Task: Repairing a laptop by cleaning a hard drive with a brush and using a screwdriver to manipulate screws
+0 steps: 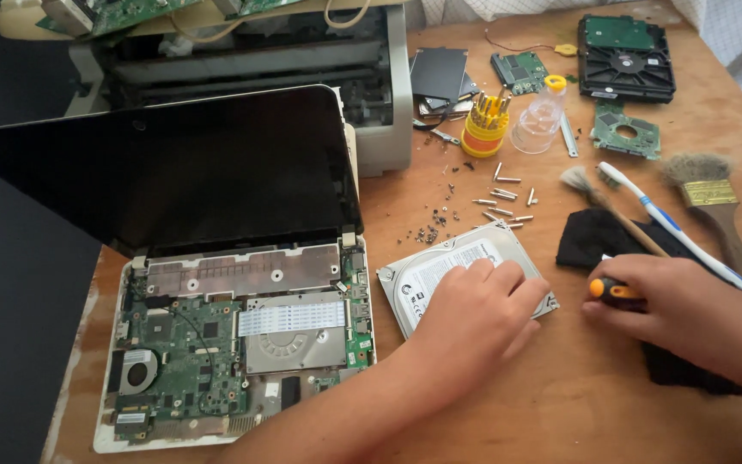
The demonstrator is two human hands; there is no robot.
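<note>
A silver hard drive [440,266] with a white label lies flat on the wooden table [560,404], right of an opened laptop [234,344] whose green circuit board is bare. My left hand [474,318] rests palm down on the drive's near right part, covering it. My right hand [680,314] is closed around a screwdriver [613,293] with an orange and black handle, just right of the drive; its tip is hidden.
Loose screws and bits [500,202] lie behind the drive. A yellow bit holder [484,129], a clear bottle [538,116], a toothbrush [672,228], two brushes [710,198], a black cloth [599,236], a second hard drive [624,56], circuit boards [624,131] and a printer [302,69] crowd the back.
</note>
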